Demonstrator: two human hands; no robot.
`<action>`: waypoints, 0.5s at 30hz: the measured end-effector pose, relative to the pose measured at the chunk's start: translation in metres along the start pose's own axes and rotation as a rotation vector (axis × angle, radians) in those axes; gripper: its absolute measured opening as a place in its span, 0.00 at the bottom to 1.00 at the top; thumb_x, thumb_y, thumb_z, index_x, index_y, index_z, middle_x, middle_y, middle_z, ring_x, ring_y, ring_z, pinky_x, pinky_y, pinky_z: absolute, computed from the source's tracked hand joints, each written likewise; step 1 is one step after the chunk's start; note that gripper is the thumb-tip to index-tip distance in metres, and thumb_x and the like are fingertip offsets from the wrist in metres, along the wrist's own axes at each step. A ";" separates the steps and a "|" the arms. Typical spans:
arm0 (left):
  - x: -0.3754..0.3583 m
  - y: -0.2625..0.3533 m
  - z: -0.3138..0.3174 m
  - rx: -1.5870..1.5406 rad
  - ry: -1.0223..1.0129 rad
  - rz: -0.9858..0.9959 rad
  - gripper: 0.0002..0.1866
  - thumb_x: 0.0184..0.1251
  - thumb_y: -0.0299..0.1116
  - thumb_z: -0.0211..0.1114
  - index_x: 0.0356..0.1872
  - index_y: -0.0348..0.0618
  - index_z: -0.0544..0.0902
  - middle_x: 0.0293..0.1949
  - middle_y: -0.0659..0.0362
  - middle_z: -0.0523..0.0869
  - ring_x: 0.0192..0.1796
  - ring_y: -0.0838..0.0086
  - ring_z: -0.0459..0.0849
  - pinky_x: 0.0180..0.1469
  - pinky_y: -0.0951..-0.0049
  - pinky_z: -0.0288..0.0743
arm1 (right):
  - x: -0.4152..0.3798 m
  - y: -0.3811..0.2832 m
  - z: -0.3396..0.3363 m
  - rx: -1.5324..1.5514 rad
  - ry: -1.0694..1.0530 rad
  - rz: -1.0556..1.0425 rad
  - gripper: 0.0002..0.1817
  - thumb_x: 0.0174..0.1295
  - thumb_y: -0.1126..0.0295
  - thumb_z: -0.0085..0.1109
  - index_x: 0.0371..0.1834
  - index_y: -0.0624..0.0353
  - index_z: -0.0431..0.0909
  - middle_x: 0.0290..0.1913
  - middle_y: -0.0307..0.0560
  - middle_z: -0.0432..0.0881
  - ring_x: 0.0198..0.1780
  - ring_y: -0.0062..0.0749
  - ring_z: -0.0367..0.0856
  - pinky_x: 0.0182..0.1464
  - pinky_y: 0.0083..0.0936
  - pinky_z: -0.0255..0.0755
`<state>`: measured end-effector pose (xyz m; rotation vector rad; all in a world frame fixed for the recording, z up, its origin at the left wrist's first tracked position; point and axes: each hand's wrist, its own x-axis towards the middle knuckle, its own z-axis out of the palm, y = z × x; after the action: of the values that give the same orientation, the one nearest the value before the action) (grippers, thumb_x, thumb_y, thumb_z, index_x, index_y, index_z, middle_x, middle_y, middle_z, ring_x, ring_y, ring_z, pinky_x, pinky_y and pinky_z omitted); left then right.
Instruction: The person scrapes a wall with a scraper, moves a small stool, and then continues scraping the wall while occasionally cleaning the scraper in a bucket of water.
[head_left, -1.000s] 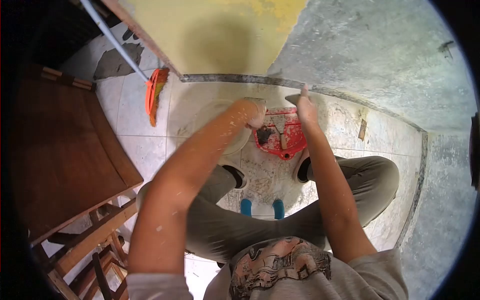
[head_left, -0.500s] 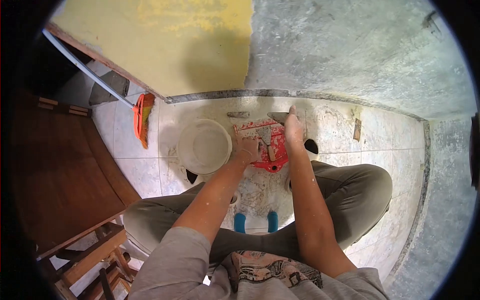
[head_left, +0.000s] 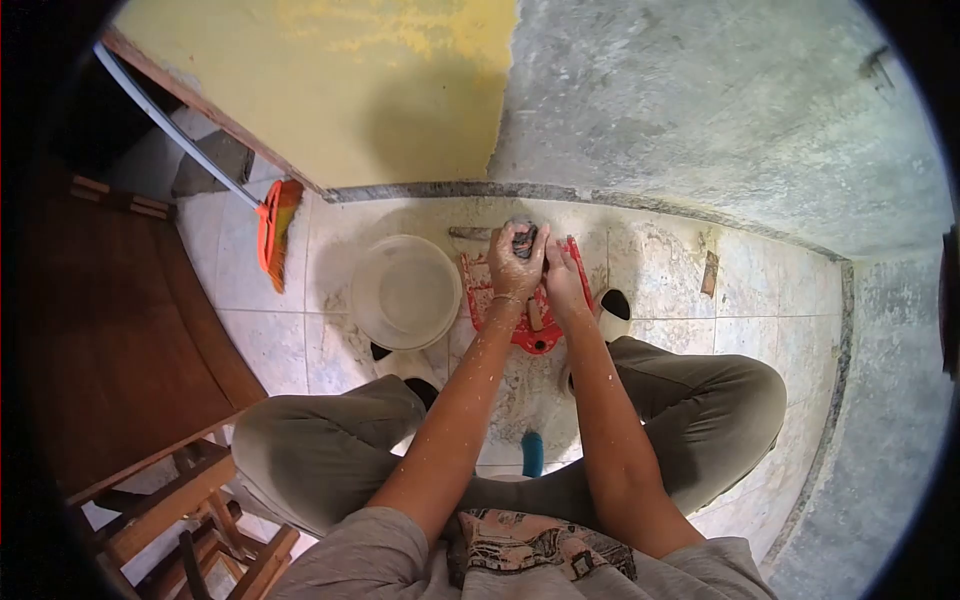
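Observation:
My left hand is closed around a small dark, grey-streaked thing, whose kind I cannot make out. Close beside it is my right hand, fingers curled inward; whatever it holds is hidden between the hands. Both hands are over a red plastic tray spotted with whitish putty. A putty knife lies on the tray, with only its wooden handle showing between my wrists.
Left of the tray stands a round white tub. A grey strip lies behind the tray, and a brown scrap is further right. An orange broom leans at left near a wooden chair. The wall rises ahead.
My left hand has risen from the tray toward the wall and now grips the dark thing. My right hand has come in next to it; the flat grey blade it held is out of sight.

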<state>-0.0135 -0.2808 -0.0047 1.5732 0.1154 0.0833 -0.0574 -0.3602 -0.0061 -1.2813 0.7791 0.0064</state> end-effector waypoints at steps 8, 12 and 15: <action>0.022 -0.023 -0.001 0.188 -0.055 0.278 0.10 0.60 0.31 0.71 0.35 0.36 0.81 0.34 0.48 0.81 0.34 0.52 0.84 0.39 0.57 0.78 | 0.003 0.000 0.005 -0.163 0.060 -0.270 0.19 0.78 0.62 0.52 0.45 0.69 0.86 0.31 0.39 0.86 0.31 0.20 0.77 0.37 0.26 0.73; 0.022 -0.026 0.002 0.225 -0.018 0.336 0.11 0.60 0.33 0.72 0.35 0.36 0.82 0.34 0.49 0.82 0.35 0.53 0.85 0.39 0.57 0.79 | 0.014 0.013 -0.002 -0.434 0.171 -0.458 0.18 0.77 0.63 0.53 0.42 0.69 0.86 0.25 0.42 0.84 0.27 0.21 0.76 0.32 0.28 0.71; 0.028 -0.040 0.004 0.235 0.005 0.219 0.12 0.59 0.33 0.73 0.36 0.36 0.82 0.34 0.50 0.82 0.36 0.58 0.86 0.39 0.60 0.79 | 0.002 0.009 -0.006 -0.521 0.262 -0.500 0.17 0.75 0.65 0.54 0.42 0.69 0.87 0.23 0.47 0.83 0.26 0.22 0.77 0.33 0.28 0.72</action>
<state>0.0141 -0.2815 -0.0451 1.8164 -0.0462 0.2529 -0.0628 -0.3634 -0.0153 -1.9769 0.6786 -0.3898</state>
